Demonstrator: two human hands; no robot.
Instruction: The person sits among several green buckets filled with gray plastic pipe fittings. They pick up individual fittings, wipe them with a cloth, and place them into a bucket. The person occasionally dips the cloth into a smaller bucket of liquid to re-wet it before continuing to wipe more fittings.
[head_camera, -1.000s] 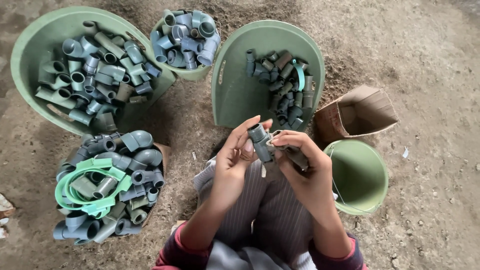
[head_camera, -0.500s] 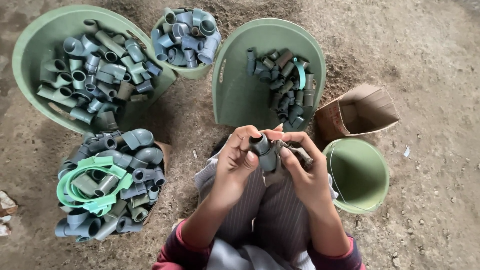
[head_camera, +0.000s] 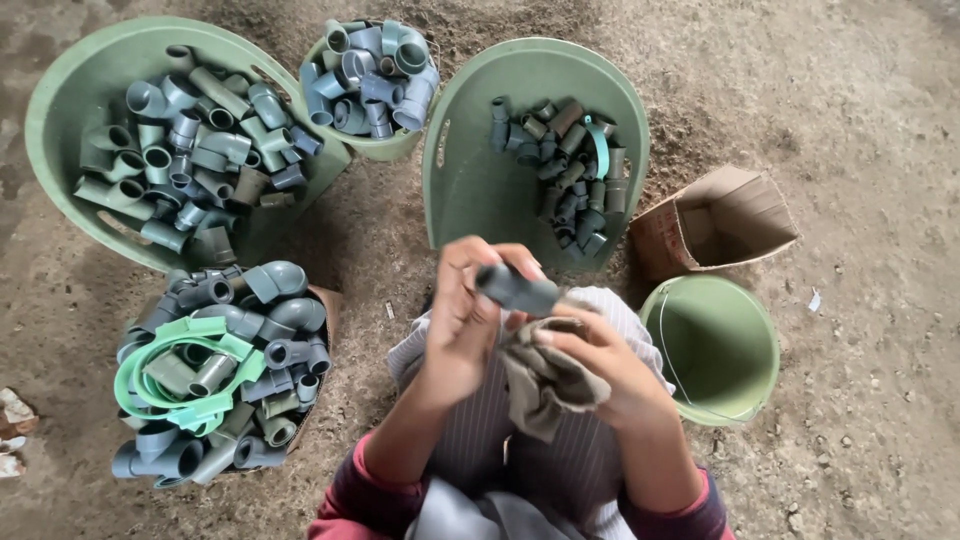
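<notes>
Dirt floor (head_camera: 860, 120) | tubs (head_camera: 470, 190) of fittings ring hands | left hand (head_camera: 462, 320) holds fitting (head_camera: 516, 290)

My left hand (head_camera: 462, 318) covers one end of the grey pipe fitting (head_camera: 516, 290); its shape there I can't tell. The brown cloth (head_camera: 545, 375) hides my right hand's (head_camera: 610, 375) palm.

A large tub (head_camera: 60, 90) of pipe fittings (head_camera: 190, 140) lay at far left, with a small bucket (head_camera: 385, 148) of fittings to its right and a tilted tub (head_camera: 470, 190) right of that. Near left sat a heaped box (head_camera: 322, 300) of fittings. At right, a cardboard box (head_camera: 720, 220) lay behind a pail (head_camera: 715, 350).
</notes>
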